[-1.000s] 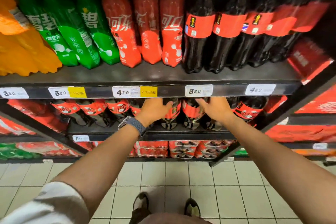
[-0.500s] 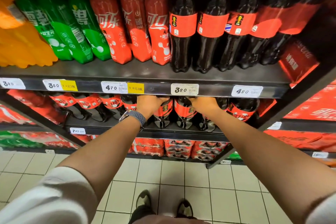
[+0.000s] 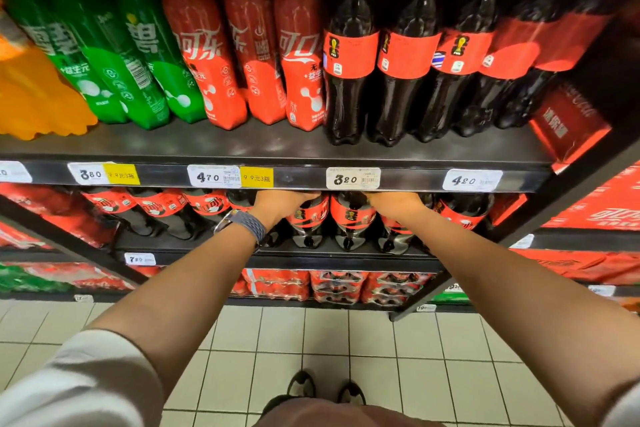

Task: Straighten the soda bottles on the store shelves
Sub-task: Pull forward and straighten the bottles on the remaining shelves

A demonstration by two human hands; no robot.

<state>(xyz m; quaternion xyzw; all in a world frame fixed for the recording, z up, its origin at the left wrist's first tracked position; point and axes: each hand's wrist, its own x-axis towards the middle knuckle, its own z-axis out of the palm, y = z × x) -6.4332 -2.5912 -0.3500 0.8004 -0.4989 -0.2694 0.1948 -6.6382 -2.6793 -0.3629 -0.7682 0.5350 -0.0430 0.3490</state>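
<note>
My fingers are hidden under the upper shelf's edge (image 3: 287,180), so I cannot tell how far they close. My left hand (image 3: 277,206) rests against one cola bottle (image 3: 308,222), my right hand (image 3: 394,204) against another cola bottle (image 3: 393,232), both upright in the middle shelf's (image 3: 311,258) row. A watch (image 3: 242,224) wraps my left wrist.
</note>
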